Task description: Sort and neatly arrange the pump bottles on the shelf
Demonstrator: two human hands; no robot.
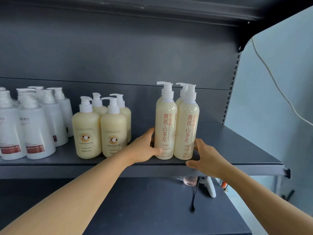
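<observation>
Setting: dark grey metal shelf (67,162) in a shelving unit, pale wall to the right.
Lower level: a pinkish container (190,181) and a white object (210,187) sit below the shelf edge, mostly cut off; what they are cannot be told.
Left hand (145,146): grip grasping the left front tall cream bottle (165,128) low on its side, thumb across its front.
Right hand (205,156): fingers touch the lower right side of the right front tall bottle (186,129); thumb lies at the shelf edge. Grip looks loosely curled, not clenched.
Task items: four tall bottles stand upright in a tight block near the front edge, right of centre; round cream bottles (101,128) mid-shelf; white bottles (33,124) at far left.
Risk: tall narrow bottles held low may topple if squeezed or slid unevenly; the front pair stands close to the edge.
Obscured: rear tall bottles mostly hidden; leftmost white bottles cut off.
</observation>
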